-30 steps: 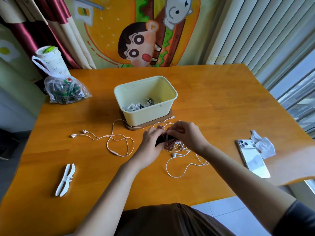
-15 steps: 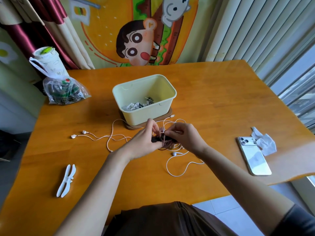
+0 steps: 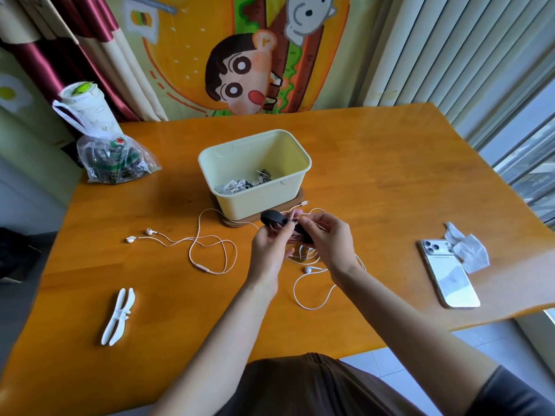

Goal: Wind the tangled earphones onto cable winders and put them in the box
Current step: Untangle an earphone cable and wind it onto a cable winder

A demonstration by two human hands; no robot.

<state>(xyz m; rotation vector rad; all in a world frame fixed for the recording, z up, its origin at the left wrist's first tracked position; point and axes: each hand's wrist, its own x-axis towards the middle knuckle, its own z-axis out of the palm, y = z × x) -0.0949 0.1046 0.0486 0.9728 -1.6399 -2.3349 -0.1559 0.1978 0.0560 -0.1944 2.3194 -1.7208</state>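
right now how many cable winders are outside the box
2: a white winder lies on the table, near left; the left hand and right hand hold a black winder. More may hide in the box.

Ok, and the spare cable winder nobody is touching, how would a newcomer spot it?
On the orange wooden table, look at the near left area, far from the cream box. A white cable winder lies flat there, alone. Unlike the black winder wrapped in cable near the box, it is white, bare of cable and untouched.
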